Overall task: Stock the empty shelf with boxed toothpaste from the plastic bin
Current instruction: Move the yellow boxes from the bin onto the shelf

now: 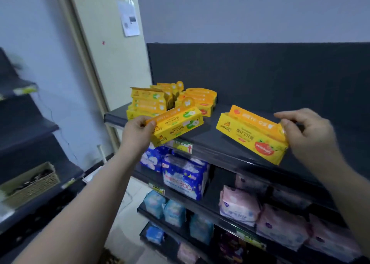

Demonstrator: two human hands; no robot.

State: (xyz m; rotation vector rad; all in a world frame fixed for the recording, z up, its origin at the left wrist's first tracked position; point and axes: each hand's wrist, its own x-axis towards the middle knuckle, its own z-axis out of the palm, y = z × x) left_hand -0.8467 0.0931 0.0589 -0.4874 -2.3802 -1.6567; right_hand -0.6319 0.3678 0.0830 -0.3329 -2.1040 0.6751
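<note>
My left hand grips one end of a yellow toothpaste box with green apple art, held over the front edge of the dark top shelf. My right hand pinches the right end of a second yellow box with a red strawberry picture, which sits at the shelf's front edge. Several more yellow and orange toothpaste boxes are piled at the shelf's left end behind the left hand. The plastic bin is out of view.
Lower shelves hold blue packs and pink packs. A neighbouring dark shelf unit at the left carries a woven basket. The shelf's dark back panel rises behind the boxes. A paper notice hangs on the wall.
</note>
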